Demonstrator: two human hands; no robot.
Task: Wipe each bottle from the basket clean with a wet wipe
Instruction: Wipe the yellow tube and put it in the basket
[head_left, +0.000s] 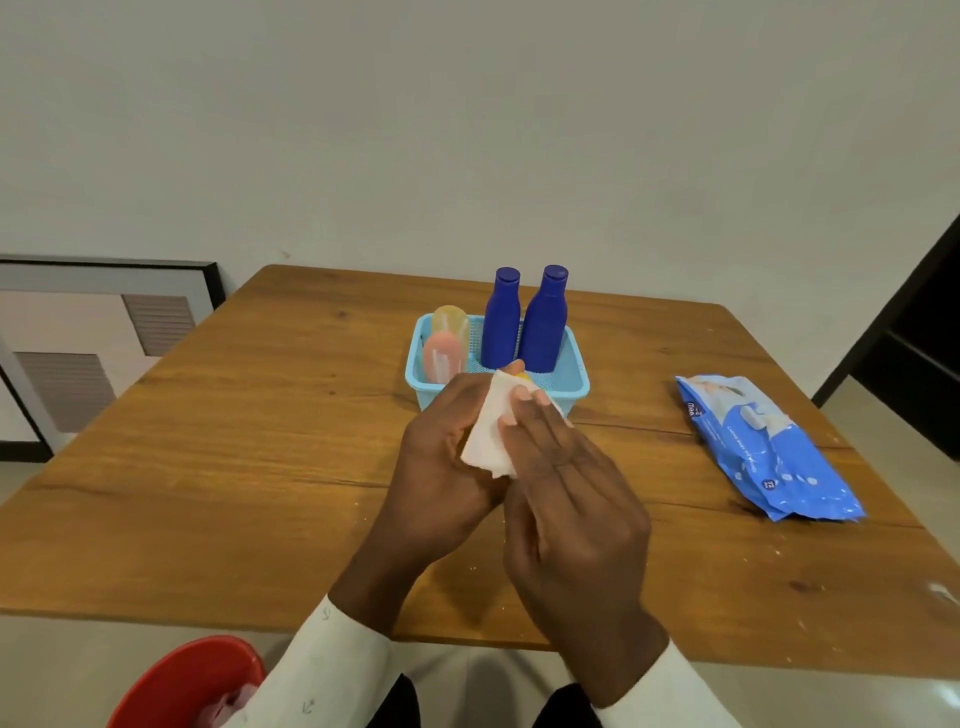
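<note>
A light blue basket (575, 375) stands on the wooden table (260, 441). Two dark blue bottles (500, 319) (544, 325) stand upright in it, with a yellow bottle (451, 322) and a pink bottle (441, 358) at its left end. In front of the basket my left hand (441, 467) grips a small yellow-orange bottle (519, 370), of which only the top shows. My right hand (566, 499) presses a white wet wipe (488, 436) against that bottle, fingers wrapped over the wipe.
A blue pack of wet wipes (769, 447) lies on the table to the right. A red bin (187, 686) sits below the table's near edge at the left. A framed panel (104, 332) leans against the wall at the left.
</note>
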